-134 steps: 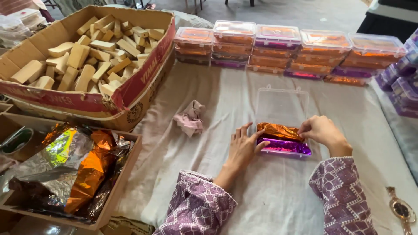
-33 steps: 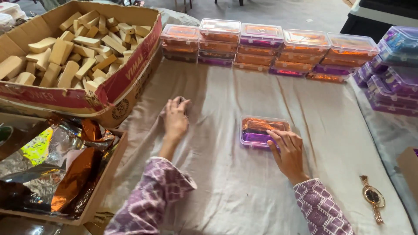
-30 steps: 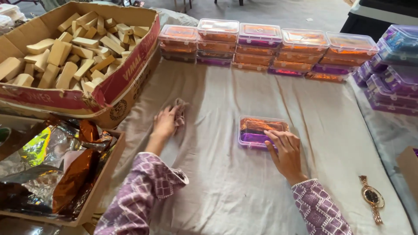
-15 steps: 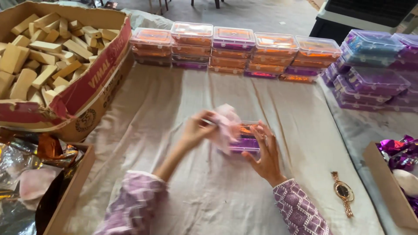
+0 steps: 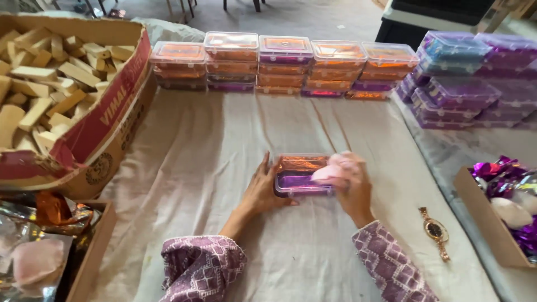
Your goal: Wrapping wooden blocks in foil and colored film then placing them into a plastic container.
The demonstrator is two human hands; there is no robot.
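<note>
A small clear plastic box (image 5: 299,172) with its lid down lies on the cloth-covered table (image 5: 207,151); orange and purple foil-wrapped pieces show through it. My left hand (image 5: 262,189) rests against the box's left end, fingers spread. My right hand (image 5: 349,184) presses a crumpled pink cloth (image 5: 334,169) onto the right part of the lid. Both sleeves are purple with a white pattern.
Rows of closed clear boxes with orange and purple foil (image 5: 279,64) line the far edge. Purple boxes (image 5: 464,78) are stacked at right. A cardboard carton of wooden blocks (image 5: 50,89) stands at left, a foil tray (image 5: 39,246) below it. A wristwatch (image 5: 435,232) lies at right.
My left hand picked the pink cloth off the table and brought it to the box. The cloth is now under my right hand on the lid; my left hand steadies the box.
</note>
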